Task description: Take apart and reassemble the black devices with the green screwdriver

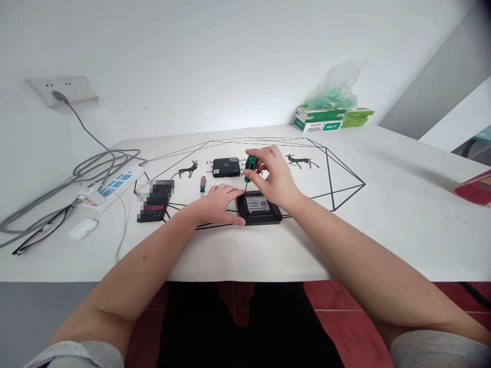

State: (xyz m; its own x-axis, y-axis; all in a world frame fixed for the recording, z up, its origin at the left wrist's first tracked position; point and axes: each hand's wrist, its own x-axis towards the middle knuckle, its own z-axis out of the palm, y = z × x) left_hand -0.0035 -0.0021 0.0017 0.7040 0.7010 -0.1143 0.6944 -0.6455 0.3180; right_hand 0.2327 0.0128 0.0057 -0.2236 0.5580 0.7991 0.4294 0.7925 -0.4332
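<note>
A black device (260, 208) with a white label lies on the white table near its front middle. My right hand (273, 176) grips a green and black screwdriver (251, 163) upright, its tip at the device's back left corner. My left hand (221, 204) rests on the device's left edge, thumb and fingers apart. Behind it lies a smaller black box (226, 167) with small labels. A second screwdriver (203, 185) with a red and blue handle lies left of that box, its shaft partly hidden behind my left hand.
On the left are a phone-like dark object (156, 202), a power strip (115, 186), grey cables (42, 197), glasses (44, 230) and a white mouse-shaped item (83, 229). Green and white boxes (320, 118) under a plastic bag (337, 89) stand at the back right.
</note>
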